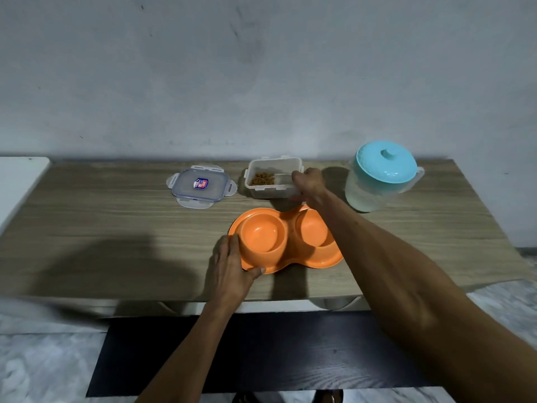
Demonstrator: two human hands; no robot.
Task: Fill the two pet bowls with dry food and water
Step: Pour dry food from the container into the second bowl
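Note:
An orange double pet bowl (290, 258) lies on the wooden table; both wells look empty. My left hand (232, 266) holds its left rim, thumb on the front edge. Behind it stands an open clear food container (268, 190) with brown dry food (262, 178) in its left half. My right hand (309, 184) grips that container's right wall, fingers over the rim. My right forearm crosses above the right well. A clear water pitcher (374, 187) with a teal lid (385, 165) stands at the right.
The container's clip lid (200, 186) lies flat to the left of the container. The wooden table (116, 228) backs onto a grey wall. A white surface (17, 181) adjoins at the far left. A dark mat (261, 353) lies on the floor below.

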